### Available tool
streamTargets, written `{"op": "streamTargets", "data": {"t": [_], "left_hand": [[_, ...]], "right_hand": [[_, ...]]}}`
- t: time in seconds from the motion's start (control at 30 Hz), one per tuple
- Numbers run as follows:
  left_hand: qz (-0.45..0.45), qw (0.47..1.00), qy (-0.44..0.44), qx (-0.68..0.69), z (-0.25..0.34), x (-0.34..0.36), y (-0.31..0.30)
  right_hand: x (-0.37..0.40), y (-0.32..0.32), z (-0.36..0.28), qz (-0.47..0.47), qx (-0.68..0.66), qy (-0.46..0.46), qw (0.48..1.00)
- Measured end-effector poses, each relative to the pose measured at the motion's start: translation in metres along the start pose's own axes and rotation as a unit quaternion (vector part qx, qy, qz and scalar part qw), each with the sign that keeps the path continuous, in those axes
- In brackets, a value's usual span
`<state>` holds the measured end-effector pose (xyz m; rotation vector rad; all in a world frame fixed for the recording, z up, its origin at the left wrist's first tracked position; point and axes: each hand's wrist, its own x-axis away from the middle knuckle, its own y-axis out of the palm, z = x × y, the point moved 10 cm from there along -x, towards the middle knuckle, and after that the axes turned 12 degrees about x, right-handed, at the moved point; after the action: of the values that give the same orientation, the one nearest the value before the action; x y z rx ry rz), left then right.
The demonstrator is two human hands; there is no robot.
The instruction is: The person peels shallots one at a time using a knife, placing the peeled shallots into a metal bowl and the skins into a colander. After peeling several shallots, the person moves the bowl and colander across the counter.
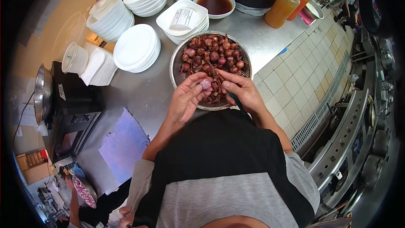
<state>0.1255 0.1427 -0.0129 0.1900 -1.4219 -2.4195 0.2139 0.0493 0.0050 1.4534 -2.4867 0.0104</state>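
Pinching almost closed, the left hand [182, 99] is holding a small pale onion [206, 83]. The right hand [248, 96] is curling its fingers around a green handle [237, 102], maybe a knife's. Peeling seems to be going on; the next bit of skin is calling for a steady hold. Both hands are working over the near side of a metal bowl with holes [246, 58], which is holding many red onions [214, 56]. Farther away, a white bowl [219, 16] is holding brown liquid.
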Motion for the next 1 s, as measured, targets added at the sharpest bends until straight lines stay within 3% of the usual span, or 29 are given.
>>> {"op": "streamTargets", "data": {"t": [0.2,0.3,0.4,0.47,0.6,0.63,0.7,0.73,0.8,0.87,1.0], "left_hand": [[0.011,0.999,0.003,0.037,0.008,0.009,0.001],[0.047,0.999,0.016,0.019,0.008,0.013,-0.006],[0.059,0.993,0.074,-0.07,0.016,0.017,-0.009],[0.076,0.98,0.118,-0.143,0.025,0.021,-0.007],[0.1,0.956,0.186,-0.202,0.035,0.026,-0.005],[0.091,0.961,0.166,-0.203,0.031,0.024,-0.006],[0.083,0.963,0.153,-0.208,0.028,0.024,-0.008],[0.081,0.962,0.156,-0.211,0.028,0.023,-0.007],[0.08,0.966,0.141,-0.199,0.028,0.024,-0.006],[0.054,0.974,0.148,-0.165,0.034,0.026,0.004],[0.038,0.976,0.164,-0.14,0.055,0.036,-0.009]], "right_hand": [[0.002,0.0,-0.003,-0.006,0.008,-0.02,1.0],[0.006,0.017,-0.004,-0.042,0.121,-0.029,0.991],[0.009,0.031,-0.006,-0.06,0.166,-0.058,0.983],[0.012,0.034,-0.004,-0.074,0.184,-0.014,0.98],[0.011,0.04,-0.02,-0.06,0.295,-0.139,0.943],[0.009,0.042,-0.026,-0.052,0.326,-0.187,0.925],[0.004,0.036,-0.016,-0.042,0.335,-0.175,0.925],[0.003,0.037,-0.004,-0.076,0.23,-0.067,0.968],[0.003,0.053,-0.022,-0.106,0.242,-0.129,0.956],[-0.002,0.041,-0.01,-0.073,0.141,-0.059,0.986],[-0.006,0.029,-0.017,-0.072,0.123,-0.048,0.989]]}}
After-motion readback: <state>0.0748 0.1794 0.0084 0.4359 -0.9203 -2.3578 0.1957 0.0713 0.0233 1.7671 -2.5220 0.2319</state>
